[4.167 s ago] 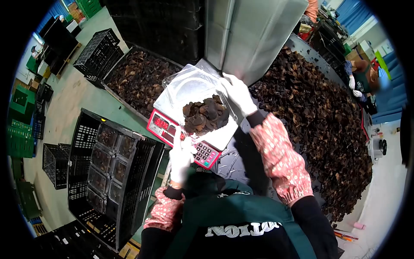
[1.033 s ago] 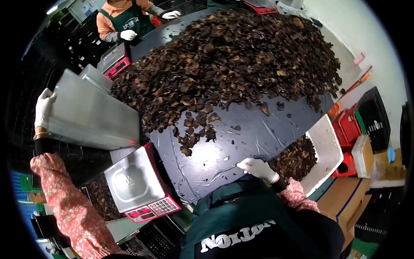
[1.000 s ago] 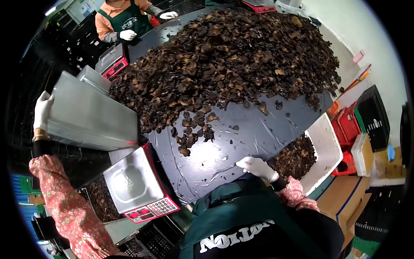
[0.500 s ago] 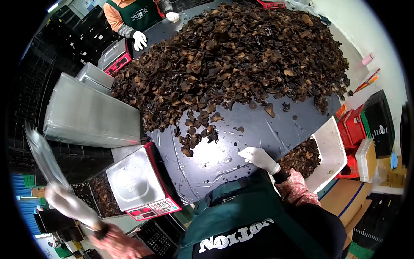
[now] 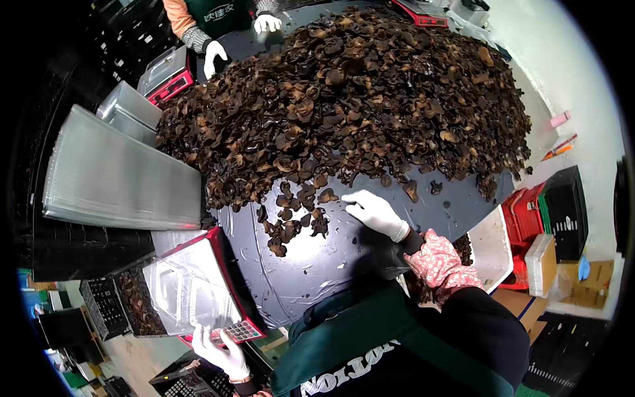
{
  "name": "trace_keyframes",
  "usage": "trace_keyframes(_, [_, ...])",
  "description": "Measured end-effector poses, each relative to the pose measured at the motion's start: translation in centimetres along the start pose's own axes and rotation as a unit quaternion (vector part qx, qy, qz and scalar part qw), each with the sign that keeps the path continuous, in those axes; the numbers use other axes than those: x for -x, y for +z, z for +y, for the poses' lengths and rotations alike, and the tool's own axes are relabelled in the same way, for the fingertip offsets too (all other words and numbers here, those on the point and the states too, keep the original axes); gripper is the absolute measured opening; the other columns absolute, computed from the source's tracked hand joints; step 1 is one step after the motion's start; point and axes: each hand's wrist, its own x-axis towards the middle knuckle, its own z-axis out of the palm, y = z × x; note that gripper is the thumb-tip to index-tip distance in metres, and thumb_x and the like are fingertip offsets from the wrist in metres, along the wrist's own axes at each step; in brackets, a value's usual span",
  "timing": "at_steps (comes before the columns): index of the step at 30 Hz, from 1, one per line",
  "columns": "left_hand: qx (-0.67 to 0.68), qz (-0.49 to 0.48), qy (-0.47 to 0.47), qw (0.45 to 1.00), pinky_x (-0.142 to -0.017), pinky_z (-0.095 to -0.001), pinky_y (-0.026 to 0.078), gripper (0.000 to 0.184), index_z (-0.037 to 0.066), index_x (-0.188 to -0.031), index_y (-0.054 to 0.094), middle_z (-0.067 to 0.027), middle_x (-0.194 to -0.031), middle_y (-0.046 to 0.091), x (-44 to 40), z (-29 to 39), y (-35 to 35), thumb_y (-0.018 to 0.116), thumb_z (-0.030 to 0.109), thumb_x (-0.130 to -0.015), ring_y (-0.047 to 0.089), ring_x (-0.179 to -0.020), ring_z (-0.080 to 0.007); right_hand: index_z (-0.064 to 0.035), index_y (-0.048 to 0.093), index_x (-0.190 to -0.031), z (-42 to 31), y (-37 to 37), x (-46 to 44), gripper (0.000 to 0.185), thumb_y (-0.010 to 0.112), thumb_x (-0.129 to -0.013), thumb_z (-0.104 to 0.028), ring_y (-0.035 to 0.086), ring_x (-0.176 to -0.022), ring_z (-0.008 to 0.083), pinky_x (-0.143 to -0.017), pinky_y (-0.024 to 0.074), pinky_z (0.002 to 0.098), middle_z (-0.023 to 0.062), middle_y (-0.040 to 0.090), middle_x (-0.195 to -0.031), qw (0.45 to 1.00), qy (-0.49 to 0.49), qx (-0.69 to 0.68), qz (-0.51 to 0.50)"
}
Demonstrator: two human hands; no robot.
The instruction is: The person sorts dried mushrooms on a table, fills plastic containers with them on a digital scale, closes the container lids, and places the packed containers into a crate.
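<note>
My left hand (image 5: 221,355), in a white glove, is at the near edge of the weighing scale (image 5: 243,329). Its fingers are spread and apart, with the tips at the rim of a clear plastic tray (image 5: 193,291) lying on the scale's plate; whether they touch it I cannot tell. My right hand (image 5: 378,215), also gloved, stretches over the dark table with its fingers extended and nothing in them. Just left of its fingertips lie a few loose pieces of wood ear mushroom (image 5: 291,221). Beyond spreads a large heap of the same mushrooms (image 5: 357,99).
Stacked clear trays (image 5: 126,172) stand behind the scale. At right is a white foam box (image 5: 491,248), with red crates (image 5: 522,215) beyond it. Across the table a co-worker's gloved hand (image 5: 213,58) is near a second scale (image 5: 170,86). A black crate (image 5: 106,308) stands lower left.
My left hand has brought the clear tray from the far left onto the scale, and its fingers have spread. My right hand has moved forward and left toward the loose mushrooms.
</note>
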Motion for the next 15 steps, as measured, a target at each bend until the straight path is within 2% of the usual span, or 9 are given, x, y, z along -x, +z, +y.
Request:
trace_keyframes(1, [0.005,0.011,0.003,1.0,-0.104,-0.0465,0.039,0.032,-0.003,-0.121,0.057,-0.0188,-0.123,0.058,-0.3,0.2,0.2,0.064,0.004,-0.091,0.051,-0.119,-0.0368,-0.0094,0.062,-0.129,-0.3,-0.4,-0.5,0.042,0.063,-0.091,-0.027,0.061,-0.113,0.0327,-0.099,0.0484,0.04,0.0144,0.065,-0.121,1.0,-0.002,0.001,0.001])
trace_keyframes(3, [0.161,-0.013,-0.032,0.986,-0.103,-0.0464,0.04,0.033,-0.002,-0.123,0.058,-0.0193,-0.124,0.058,-3.7,5.1,2.8,0.063,0.003,-0.091,0.053,-0.118,-0.0365,-0.0122,0.054,-0.14,-1.0,-0.9,-3.8,0.055,0.065,-0.089,-0.03,0.052,-0.127,0.036,-0.108,0.0404,0.0464,0.0189,0.057,-0.136,0.978,-0.104,0.131,0.122])
trace_keyframes(5, [0.189,-0.032,0.015,0.981,-0.105,-0.0457,0.039,0.036,-0.002,-0.123,0.059,-0.0208,-0.127,0.057,-7.5,10.3,7.1,0.066,0.009,-0.09,0.055,-0.116,-0.0368,-0.0139,0.046,-0.148,-2.8,-2.0,-7.4,0.068,0.067,-0.087,-0.034,0.043,-0.135,0.0402,-0.113,0.032,0.0515,0.0214,0.044,-0.149,0.968,-0.117,0.158,0.158])
trace_keyframes(7, [0.231,-0.046,0.032,0.971,-0.109,-0.0468,0.038,0.045,-0.003,-0.13,0.055,-0.0236,-0.133,0.054,-9.3,11.4,11.0,0.068,0.01,-0.089,0.052,-0.122,-0.0388,-0.0182,0.041,-0.152,-3.7,-2.6,-9.6,0.079,0.072,-0.083,-0.04,0.037,-0.139,0.0427,-0.115,0.0294,0.052,0.0217,0.036,-0.154,0.956,-0.12,0.212,0.164])
trace_keyframes(9, [0.191,-0.017,0.047,0.98,-0.111,-0.0481,0.036,0.065,-0.003,-0.142,0.045,-0.0269,-0.139,0.049,-14.8,12.8,19.3,0.072,0.015,-0.086,0.049,-0.126,-0.0417,-0.0231,0.035,-0.155,-5.6,-3.4,-14.5,0.09,0.077,-0.078,-0.044,0.028,-0.144,0.0429,-0.116,0.0256,0.0544,0.0209,0.029,-0.158,0.927,-0.153,0.264,0.217])
trace_keyframes(10, [0.2,-0.009,0.026,0.979,-0.111,-0.0487,0.036,0.076,-0.002,-0.147,0.038,-0.0283,-0.142,0.045,-17.3,13.7,20.8,0.075,0.019,-0.083,0.046,-0.128,-0.0427,-0.0255,0.032,-0.156,-5.6,-3.3,-14.6,0.099,0.081,-0.073,-0.046,0.024,-0.146,0.0432,-0.116,0.0247,0.0556,0.0206,0.026,-0.159,0.931,-0.148,0.251,0.218])
trace_keyframes(13, [0.238,-0.027,-0.033,0.97,-0.11,-0.0485,0.036,0.1,0.005,-0.155,0.026,-0.0303,-0.144,0.039,-23.4,14.5,26.1,0.083,0.026,-0.075,0.042,-0.13,-0.044,-0.0254,0.033,-0.155,-6.7,-1.9,-21.1,0.102,0.085,-0.069,-0.045,0.032,-0.14,0.0444,-0.109,0.0329,0.06,0.0185,0.031,-0.158,0.925,-0.184,0.289,0.165])
trace_keyframes(14, [0.259,-0.046,-0.046,0.964,-0.11,-0.0479,0.036,0.101,0.007,-0.156,0.027,-0.0294,-0.142,0.04,-23.9,15.0,25.6,0.083,0.025,-0.074,0.042,-0.129,-0.0434,-0.0259,0.034,-0.154,-7.1,-1.9,-21.3,0.103,0.086,-0.067,-0.045,0.038,-0.136,0.0443,-0.103,0.0391,0.0602,0.0165,0.035,-0.155,0.914,-0.196,0.304,0.185])
trace_keyframes(15, [0.277,-0.065,-0.065,0.956,-0.11,-0.0473,0.037,0.102,0.009,-0.156,0.027,-0.0284,-0.139,0.041,-24.5,15.4,25.3,0.084,0.024,-0.073,0.043,-0.127,-0.0429,-0.0281,0.034,-0.154,-7.3,-1.4,-21.3,0.101,0.085,-0.068,-0.041,0.041,-0.132,0.042,-0.101,0.0408,0.0537,0.0146,0.041,-0.15,0.914,-0.171,0.346,0.127])
